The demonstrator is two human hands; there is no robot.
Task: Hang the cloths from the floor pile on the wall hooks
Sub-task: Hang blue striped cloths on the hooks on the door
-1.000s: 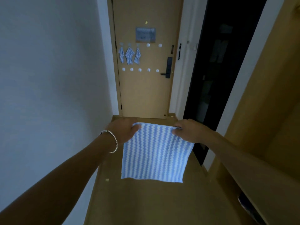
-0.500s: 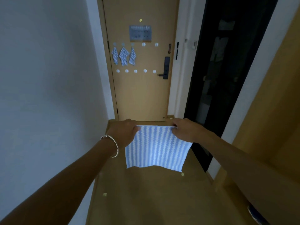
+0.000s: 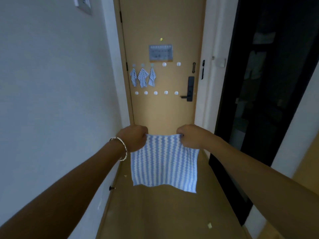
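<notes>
Down a narrow corridor, a tan door (image 3: 164, 114) is standing shut at the far end, carrying 2 rows of 5 white hooks (image 3: 155, 92). 3 striped cloths (image 3: 143, 79) are hanging from the 3 leftmost upper hooks. 2 upper hooks and all 5 lower ones are sitting free, 7 in all.

The left hand (image 3: 133, 138) and right hand (image 3: 191, 137) are each pinching a top corner of 1 blue-and-white cloth (image 3: 164, 163), fingers curled tight round the hem. It is hanging flat between them, well short of the door. The floor pile is not showing.

For a clean hang, I judge 1 corner should be going onto the 4th upper hook (image 3: 164, 64), with the other hand letting go only once the fabric is catching.
</notes>
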